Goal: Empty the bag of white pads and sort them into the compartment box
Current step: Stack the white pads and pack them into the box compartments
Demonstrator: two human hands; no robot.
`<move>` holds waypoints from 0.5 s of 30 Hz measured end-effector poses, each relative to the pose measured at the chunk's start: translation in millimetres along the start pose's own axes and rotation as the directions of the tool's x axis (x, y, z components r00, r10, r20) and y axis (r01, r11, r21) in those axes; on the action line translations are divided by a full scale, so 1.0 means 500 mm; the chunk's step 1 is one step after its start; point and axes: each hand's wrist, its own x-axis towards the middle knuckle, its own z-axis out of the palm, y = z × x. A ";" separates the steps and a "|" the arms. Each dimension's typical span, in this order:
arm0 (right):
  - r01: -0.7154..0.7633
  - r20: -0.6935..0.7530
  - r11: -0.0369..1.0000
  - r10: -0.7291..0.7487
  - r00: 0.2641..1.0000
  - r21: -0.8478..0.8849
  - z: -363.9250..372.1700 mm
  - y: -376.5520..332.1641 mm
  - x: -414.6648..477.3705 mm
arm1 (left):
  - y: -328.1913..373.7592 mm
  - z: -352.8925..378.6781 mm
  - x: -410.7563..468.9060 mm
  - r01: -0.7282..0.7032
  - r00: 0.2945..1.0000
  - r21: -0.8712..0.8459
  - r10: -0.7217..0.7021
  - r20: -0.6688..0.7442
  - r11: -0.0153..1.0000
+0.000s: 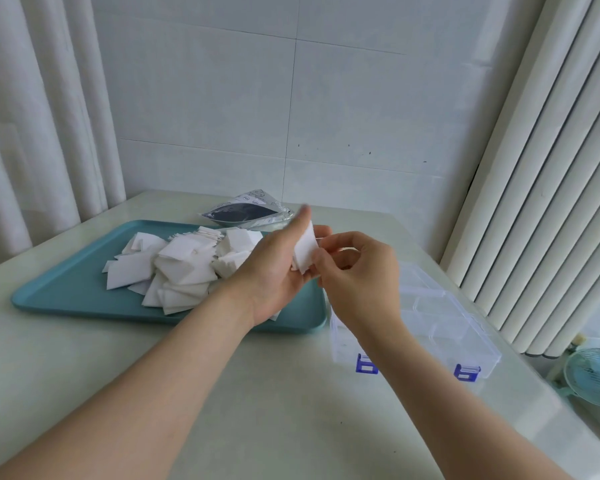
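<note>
A heap of white pads lies on the teal tray at the left. Behind the tray the opened bag lies flat on the table. My left hand holds a small stack of white pads upright above the tray's right end. My right hand pinches the stack's right edge with thumb and fingertips. The clear compartment box with blue latches stands open to the right, partly hidden behind my right wrist; its compartments look bare.
The pale table meets a tiled wall at the back. Curtains hang at the left, a ribbed radiator at the right. A small teal fan stands off the table's right edge.
</note>
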 end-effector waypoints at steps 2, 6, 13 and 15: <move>0.102 -0.006 0.984 -0.104 0.995 -0.149 0.003 0.007 0.000 | -0.005 0.001 -0.002 -0.055 0.998 0.085 0.058 -0.034 0.995; 0.362 0.183 0.763 -0.314 0.932 -0.536 0.014 0.027 -0.006 | 0.000 -0.023 0.012 -0.139 0.936 0.372 0.245 -0.255 0.918; 0.663 0.545 0.370 -0.380 0.747 -0.651 0.063 0.031 -0.034 | 0.006 -0.088 0.028 -0.065 0.789 0.467 0.332 -0.517 0.882; 0.674 0.572 0.298 -0.365 0.735 -0.676 0.075 0.031 -0.033 | 0.003 -0.094 0.032 -0.034 0.781 0.455 0.307 -0.543 0.890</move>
